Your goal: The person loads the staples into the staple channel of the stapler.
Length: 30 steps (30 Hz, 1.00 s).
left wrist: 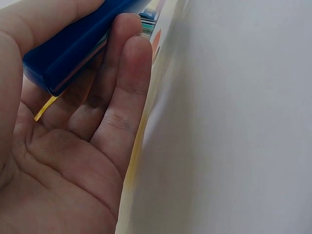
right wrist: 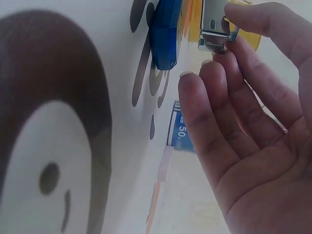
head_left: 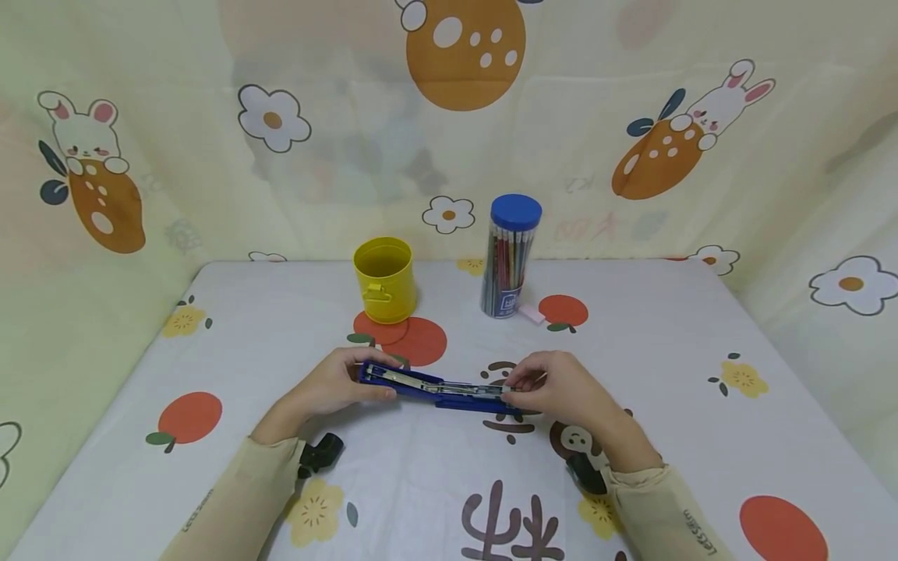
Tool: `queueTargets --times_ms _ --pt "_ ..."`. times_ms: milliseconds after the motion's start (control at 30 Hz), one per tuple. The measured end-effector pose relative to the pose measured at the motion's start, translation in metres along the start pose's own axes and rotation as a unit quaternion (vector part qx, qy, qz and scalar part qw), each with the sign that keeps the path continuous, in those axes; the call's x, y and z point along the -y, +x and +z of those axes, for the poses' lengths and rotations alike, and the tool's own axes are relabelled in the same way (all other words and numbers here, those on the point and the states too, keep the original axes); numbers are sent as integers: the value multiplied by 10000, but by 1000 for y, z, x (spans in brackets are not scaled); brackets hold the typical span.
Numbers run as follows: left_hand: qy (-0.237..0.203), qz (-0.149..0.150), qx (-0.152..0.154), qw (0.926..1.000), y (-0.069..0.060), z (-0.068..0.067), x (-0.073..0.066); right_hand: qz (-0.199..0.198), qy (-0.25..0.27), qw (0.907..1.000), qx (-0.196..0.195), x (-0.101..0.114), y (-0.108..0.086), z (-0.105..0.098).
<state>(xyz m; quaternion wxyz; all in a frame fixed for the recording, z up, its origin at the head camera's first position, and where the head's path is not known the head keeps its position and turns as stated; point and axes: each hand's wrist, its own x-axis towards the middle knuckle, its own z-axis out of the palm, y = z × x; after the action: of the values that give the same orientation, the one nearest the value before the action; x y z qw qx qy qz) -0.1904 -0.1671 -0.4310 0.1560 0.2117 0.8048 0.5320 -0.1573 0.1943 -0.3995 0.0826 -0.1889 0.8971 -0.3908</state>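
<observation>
A blue stapler (head_left: 421,387) is spread wide open above the table, its metal inside facing up. My left hand (head_left: 344,383) grips its left end, the blue top cover (left wrist: 68,48), between thumb and fingers. At the other end, my right hand (head_left: 554,386) pinches the tip of the metal staple channel (right wrist: 213,24) with thumb and fingertips. The blue base (right wrist: 165,39) lies apart from the channel there, below the right fingers. Whether staples sit in the channel is too small to tell.
Behind the stapler stand a yellow bucket (head_left: 386,284) and a blue-lidded tub of pencils (head_left: 507,261). A small pink eraser-like block (head_left: 532,313) lies beside the tub. The table (head_left: 245,335) has a printed cloth, and a patterned curtain (head_left: 337,195) hangs behind it.
</observation>
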Motion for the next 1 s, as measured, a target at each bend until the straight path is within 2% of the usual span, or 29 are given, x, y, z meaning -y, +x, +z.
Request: queueTargets --times_ms 300,767,1000 --pt "33 -20 -12 10000 0 0 0 -128 -35 9999 -7 1 0 2" --pt "-3 25 9 10000 0 0 1 21 -63 9999 124 5 1 3" --pt "-7 39 19 10000 1 0 1 70 -268 9995 153 8 1 4"
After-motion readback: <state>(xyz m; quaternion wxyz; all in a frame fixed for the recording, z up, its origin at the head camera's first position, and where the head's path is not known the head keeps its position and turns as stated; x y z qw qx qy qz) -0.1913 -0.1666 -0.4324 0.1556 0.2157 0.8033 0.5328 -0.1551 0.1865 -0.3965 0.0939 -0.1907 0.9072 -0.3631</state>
